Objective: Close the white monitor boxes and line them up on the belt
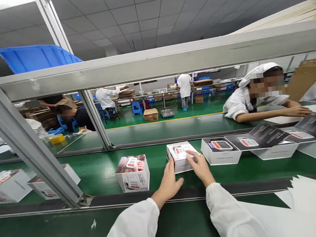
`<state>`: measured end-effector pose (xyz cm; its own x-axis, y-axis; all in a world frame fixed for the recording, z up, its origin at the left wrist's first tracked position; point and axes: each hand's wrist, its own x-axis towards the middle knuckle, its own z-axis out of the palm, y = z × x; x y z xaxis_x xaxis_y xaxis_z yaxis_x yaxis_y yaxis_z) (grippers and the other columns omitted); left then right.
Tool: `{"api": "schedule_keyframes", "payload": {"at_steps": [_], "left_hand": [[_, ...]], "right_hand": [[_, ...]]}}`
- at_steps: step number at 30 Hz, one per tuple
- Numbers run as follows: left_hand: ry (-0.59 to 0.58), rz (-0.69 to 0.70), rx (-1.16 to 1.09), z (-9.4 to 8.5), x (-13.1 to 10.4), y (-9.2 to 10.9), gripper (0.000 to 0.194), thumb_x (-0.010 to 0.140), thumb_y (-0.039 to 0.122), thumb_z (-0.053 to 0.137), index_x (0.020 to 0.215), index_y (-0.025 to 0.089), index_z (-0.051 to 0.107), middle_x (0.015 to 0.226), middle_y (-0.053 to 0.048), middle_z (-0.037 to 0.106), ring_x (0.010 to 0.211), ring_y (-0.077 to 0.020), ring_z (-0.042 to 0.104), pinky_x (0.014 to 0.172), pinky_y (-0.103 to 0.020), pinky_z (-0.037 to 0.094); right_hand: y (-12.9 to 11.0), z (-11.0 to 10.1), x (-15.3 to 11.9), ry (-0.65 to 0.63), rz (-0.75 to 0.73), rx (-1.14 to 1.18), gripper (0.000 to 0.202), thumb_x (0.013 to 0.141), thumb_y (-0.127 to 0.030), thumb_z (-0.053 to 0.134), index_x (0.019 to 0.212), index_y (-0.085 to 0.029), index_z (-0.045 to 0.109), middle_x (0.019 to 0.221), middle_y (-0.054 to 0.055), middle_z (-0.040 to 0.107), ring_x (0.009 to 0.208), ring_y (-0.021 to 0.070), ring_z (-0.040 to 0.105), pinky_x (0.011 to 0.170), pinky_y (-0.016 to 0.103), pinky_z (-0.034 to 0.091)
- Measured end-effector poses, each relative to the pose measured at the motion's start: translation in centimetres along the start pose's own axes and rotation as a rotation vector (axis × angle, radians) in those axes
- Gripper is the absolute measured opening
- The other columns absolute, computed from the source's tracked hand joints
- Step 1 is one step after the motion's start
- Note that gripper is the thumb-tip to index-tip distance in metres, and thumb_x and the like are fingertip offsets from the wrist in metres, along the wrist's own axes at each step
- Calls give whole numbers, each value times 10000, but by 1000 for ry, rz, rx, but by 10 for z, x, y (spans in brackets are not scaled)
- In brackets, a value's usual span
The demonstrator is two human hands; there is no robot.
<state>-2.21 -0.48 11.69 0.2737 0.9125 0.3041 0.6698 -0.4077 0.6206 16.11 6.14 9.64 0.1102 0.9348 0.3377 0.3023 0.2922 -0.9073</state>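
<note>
head view: left hand (pixel 168 184) at the near left side of a closed white box (pixel 183 156) on the green belt (pixel 96 178); thumb spread away from the fingers. right hand (pixel 200 167) on the same box, fingers over its top right part, slightly apart. box sits between the two hands; cannot tell how firmly either presses. printed carton (pixel 132 174) left of it, apart. open box (pixel 221 150) just right, a device inside.

Blue bin (pixel 37 58) above metal beam (pixel 151 61); blue stool (pixel 136 108) on far floor.
</note>
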Motion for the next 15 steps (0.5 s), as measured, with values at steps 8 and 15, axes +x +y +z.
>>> {"api": "schedule_keyframes", "payload": {"at_steps": [8, 15], "left_hand": [[-237, 313, 579, -100, 34, 30, 978, 679, 501, 835, 1499, 381, 317, 1515, -134, 286, 1379, -447, 275, 1087, -581, 262], [-395, 247, 702, -135, 39, 20, 956, 726, 624, 746, 1521, 386, 271, 1285, -126, 481, 1135, -349, 504, 932, -433, 411]], "right_hand": [[-19, 31, -4, -344, 315, 449, 709, 854, -767, 321, 1150, -241, 694, 1055, 75, 726, 1013, 277, 659, 865, 408, 511], [-47, 20, -16, -92, 177, -240, 407, 842, -552, 491, 1011, -272, 734, 984, 64, 718, 939, 265, 639, 848, 375, 448]]}}
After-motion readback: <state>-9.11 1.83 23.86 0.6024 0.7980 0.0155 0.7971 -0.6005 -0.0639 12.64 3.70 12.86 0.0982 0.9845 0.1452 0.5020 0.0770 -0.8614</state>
